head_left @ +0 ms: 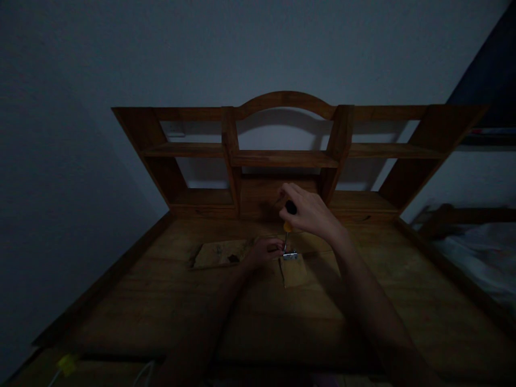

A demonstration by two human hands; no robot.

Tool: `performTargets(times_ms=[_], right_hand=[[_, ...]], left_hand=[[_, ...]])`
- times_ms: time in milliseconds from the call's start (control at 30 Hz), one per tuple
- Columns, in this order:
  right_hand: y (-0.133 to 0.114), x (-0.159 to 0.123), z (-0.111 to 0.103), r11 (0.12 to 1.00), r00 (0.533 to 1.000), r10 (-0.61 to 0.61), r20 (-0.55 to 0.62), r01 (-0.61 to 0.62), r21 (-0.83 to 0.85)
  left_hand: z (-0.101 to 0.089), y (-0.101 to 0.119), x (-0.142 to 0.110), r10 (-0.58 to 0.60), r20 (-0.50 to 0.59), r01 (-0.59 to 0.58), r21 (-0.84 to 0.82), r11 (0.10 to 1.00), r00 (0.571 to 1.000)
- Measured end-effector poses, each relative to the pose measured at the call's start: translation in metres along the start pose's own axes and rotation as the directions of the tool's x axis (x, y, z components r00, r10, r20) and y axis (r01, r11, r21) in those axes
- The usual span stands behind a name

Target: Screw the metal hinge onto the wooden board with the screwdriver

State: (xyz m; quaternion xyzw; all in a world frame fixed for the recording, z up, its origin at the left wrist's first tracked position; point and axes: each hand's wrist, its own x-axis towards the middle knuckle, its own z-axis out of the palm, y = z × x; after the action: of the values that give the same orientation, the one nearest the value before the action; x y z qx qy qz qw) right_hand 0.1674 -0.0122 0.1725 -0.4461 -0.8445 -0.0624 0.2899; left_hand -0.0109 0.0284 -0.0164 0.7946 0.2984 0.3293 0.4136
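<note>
Right hand [309,212]: fingers clamped on the handle of a screwdriver [287,226], black above and yellow below; grip partly hidden by the hand itself. Shaft runs down from these fingers, slightly tilted; tip lost against the fitting, contact hard to make out.

Left hand [263,251]: fingers bent, just beside the lower shaft; whether they pinch anything cannot be told.

Metal fitting [290,256]: small, shiny, below the right fingers and just right of the left fingertips, at the far edge of a small tan piece [295,274]; details too dim to read.

Larger tan piece [220,253]: left of the left fingers, ragged-edged, dark spot near its right end, that end partly covered by the left hand.

Bench [161,301]: wooden, beneath both hands; near edge sunk in shadow.

Shelf unit [284,158]: wooden, beyond the fingers, lower middle partly screened by the right hand.

Yellow object [67,364]: well left of and nearer than the fingers, blurred, unidentifiable.
</note>
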Motion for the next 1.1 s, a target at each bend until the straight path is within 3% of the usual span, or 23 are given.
performTargets(times_ms=[1100], right_hand=[[0.0005,0.0019,0.0038,0.998,1.0,-0.011,-0.015,0.012,0.066]], left_hand=[[-0.0007,0.006,0.0,0.009,-0.008,-0.009,0.035,0.999,1.0]])
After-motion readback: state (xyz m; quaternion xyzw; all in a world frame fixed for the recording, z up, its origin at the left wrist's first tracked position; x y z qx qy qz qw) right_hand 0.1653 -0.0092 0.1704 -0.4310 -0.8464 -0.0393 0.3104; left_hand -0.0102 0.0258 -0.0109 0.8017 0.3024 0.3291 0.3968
